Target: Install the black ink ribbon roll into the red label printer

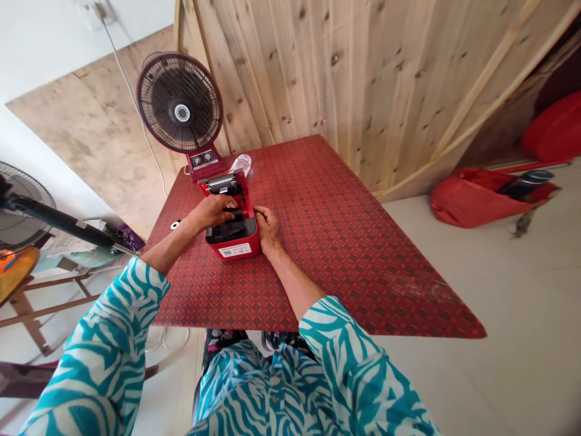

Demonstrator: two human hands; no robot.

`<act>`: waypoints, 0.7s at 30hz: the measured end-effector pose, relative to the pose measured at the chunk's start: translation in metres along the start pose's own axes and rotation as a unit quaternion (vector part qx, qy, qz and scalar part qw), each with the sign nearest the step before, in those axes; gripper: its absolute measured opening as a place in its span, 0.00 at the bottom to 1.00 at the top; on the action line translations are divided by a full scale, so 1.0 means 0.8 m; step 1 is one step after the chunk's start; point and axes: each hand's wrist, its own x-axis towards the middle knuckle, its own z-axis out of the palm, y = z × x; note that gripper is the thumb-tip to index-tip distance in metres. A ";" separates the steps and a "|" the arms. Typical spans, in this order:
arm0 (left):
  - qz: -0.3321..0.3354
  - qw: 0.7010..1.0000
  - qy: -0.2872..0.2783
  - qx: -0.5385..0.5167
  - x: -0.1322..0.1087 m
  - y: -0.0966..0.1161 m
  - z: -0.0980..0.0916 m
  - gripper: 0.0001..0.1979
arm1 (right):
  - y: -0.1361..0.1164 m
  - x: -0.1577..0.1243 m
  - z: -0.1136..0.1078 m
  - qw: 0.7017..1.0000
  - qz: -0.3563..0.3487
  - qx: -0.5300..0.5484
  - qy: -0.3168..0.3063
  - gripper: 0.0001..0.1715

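Note:
A red and black receipt printer [234, 242] stands on the table with its lid [222, 184] raised toward the back. My left hand [215, 209] reaches over its left side into the open paper compartment. Its fingers are curled at the black inside; their tips are partly hidden, so what they hold cannot be made out. My right hand [269, 227] is closed against the right side wall, gripping the printer. A white label with print [235, 249] is on the printer's front. A small white and black roll [175, 224] lies left of my left forearm.
Behind the printer stand a dark red fan [181, 112] and a clear plastic bottle [241, 163]. The red patterned table [345, 254] backs onto a wooden plank wall [345, 79]. Another fan [27, 209] is at left; a red bag [481, 200] is on the floor at right.

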 end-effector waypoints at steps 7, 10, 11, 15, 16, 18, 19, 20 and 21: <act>-0.090 0.992 -0.056 -0.063 0.011 -0.003 0.016 0.10 | 0.003 0.000 -0.002 1.000 -0.001 0.000 0.000 0.17; -0.092 0.987 -0.057 -0.117 0.001 0.007 0.009 0.10 | 0.004 -0.001 -0.004 1.000 -0.003 -0.008 0.000 0.17; -0.088 0.985 -0.043 -0.144 -0.006 0.011 0.006 0.09 | 0.004 -0.001 -0.004 1.000 -0.003 -0.009 -0.002 0.17; -0.088 0.960 0.145 -0.223 -0.054 0.020 0.004 0.05 | 0.006 -0.002 -0.006 1.000 0.012 -0.005 -0.004 0.18; -0.088 0.941 0.221 -0.242 -0.065 0.020 0.008 0.07 | 0.007 -0.002 -0.006 1.000 0.019 -0.003 -0.003 0.19; -0.086 0.891 0.350 -0.276 -0.079 0.015 0.021 0.10 | 0.007 -0.002 -0.005 0.999 0.034 0.006 -0.003 0.19; -0.084 0.868 0.394 -0.290 -0.082 0.012 0.029 0.11 | 0.006 -0.002 -0.005 0.999 0.044 0.013 -0.003 0.20; -0.083 0.851 0.421 -0.303 -0.081 0.008 0.036 0.13 | 0.003 -0.002 -0.006 0.998 0.054 0.022 -0.004 0.21; -0.083 0.839 0.435 -0.316 -0.078 0.004 0.044 0.15 | -0.002 -0.002 -0.007 0.998 0.063 0.030 -0.005 0.22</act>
